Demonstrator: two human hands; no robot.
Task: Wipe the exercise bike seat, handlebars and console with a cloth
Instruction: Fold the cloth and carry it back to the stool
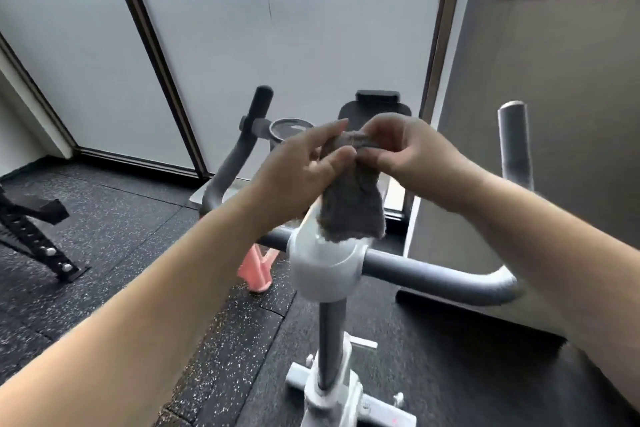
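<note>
A grey cloth (349, 208) hangs in the air above the bike's white handlebar hub (322, 263). My left hand (298, 177) and my right hand (405, 152) both pinch its top edge, fingers close together. The grey handlebars (433, 276) curve out to both sides, with upright grips at far left (260, 104) and far right (514, 142). The dark console holder (375, 107) stands behind my hands, partly hidden. A round cup ring (289, 126) sits to its left. The seat is out of view.
The grey stem (330, 340) drops into the white frame (332, 395) at the bottom. A pink object (256, 270) stands on the speckled black floor mat. A black perforated rack leg (38, 239) is at left. Frosted glass panels stand ahead, a wall at right.
</note>
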